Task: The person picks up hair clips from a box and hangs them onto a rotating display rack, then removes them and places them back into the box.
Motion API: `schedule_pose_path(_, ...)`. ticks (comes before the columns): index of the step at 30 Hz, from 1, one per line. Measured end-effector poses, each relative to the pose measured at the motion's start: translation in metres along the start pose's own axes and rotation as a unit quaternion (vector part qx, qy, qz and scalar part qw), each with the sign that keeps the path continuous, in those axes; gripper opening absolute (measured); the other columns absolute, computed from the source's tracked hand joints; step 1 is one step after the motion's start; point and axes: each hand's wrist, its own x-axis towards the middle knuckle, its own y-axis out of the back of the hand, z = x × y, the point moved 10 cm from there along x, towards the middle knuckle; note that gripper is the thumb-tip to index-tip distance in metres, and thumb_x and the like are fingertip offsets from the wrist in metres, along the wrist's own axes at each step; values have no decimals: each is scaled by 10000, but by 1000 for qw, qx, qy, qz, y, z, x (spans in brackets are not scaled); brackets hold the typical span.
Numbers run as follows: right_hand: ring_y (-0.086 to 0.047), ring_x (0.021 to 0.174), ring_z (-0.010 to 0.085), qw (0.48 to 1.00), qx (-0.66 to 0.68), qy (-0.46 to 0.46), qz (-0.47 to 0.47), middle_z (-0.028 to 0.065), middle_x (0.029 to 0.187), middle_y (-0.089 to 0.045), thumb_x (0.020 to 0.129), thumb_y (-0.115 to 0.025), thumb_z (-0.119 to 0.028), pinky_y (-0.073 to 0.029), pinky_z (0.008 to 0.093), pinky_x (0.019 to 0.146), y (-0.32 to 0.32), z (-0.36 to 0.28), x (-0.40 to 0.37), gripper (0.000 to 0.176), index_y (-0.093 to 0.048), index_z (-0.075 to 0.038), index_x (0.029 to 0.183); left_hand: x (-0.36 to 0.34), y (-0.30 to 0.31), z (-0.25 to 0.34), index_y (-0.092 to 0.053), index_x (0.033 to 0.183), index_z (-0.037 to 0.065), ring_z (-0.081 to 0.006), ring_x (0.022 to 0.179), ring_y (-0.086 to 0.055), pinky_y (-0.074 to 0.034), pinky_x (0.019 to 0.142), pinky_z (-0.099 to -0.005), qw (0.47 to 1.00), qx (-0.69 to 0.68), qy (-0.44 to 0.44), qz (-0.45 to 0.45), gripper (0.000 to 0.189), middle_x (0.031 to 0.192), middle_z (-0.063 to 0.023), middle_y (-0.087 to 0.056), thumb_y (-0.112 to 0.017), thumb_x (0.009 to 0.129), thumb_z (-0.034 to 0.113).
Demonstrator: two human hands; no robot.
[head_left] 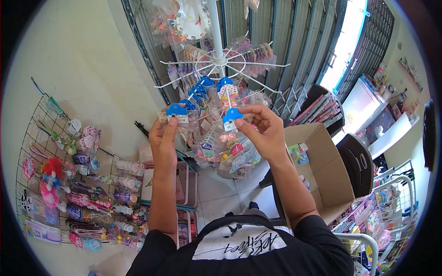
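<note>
A white rotating display rack (220,60) stands in front of me, its prongs hung with small packaged items. My left hand (164,138) pinches a blue-topped card packet (177,113) at the rack's left side, thumb on the card's front. To the right, my right hand (263,130) holds another blue-topped card packet (232,118) between thumb and fingers, beside a prong. More blue-topped cards (199,92) hang in a row behind, between the two hands. Clear packets with colourful pieces hang below them.
An open cardboard box (322,170) sits to the right on a chair, with a few packets inside. Wire grid (60,184) with hair accessories leans at the left wall. A metal shutter (285,41) is behind the rack; a white-framed rack (368,244) is at lower right.
</note>
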Motion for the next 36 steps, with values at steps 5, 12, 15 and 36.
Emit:
schedule_pose_path(5, -620, 856, 65, 999, -48, -4, 19, 39, 969, -695, 878, -703, 2, -478, 213, 762, 4, -2, -8, 259, -652, 7, 1132, -1, -1, -3, -603, 1252, -18, -194, 1117, -626, -534, 953, -361, 1000, -10, 11, -9, 299, 1273, -153, -623, -531, 993, 113)
schedule_pose_path(12, -613, 768, 70, 989, -126, 23, 67, 21, 836, -699, 868, -719, -64, -481, 240, 695, 15, 19, 18, 249, -686, -14, 1109, -3, -5, -4, -605, 1262, -17, -189, 1143, -605, -478, 993, -342, 999, -17, 43, -21, 308, 1280, -143, -624, -547, 985, 102)
schedule_pose_path(15, -630, 739, 103, 968, -236, 58, 65, 35, 784, -692, 857, -727, -105, -486, 263, 683, 18, 21, 37, 268, -689, -33, 1112, -5, -7, -1, -606, 1248, -24, -182, 1129, -606, -491, 959, -331, 998, -14, 56, -7, 294, 1286, -137, -619, -537, 987, 93)
schedule_pose_path(36, -482, 730, 30, 996, -70, -49, 35, -32, 807, -585, 976, -637, -136, -379, 206, 647, 0, 2, -22, 144, -655, 2, 1012, -27, -38, 19, -617, 1215, 22, -86, 736, -558, -411, 632, -216, 997, 66, -37, -25, 278, 913, -35, -634, -614, 952, 113)
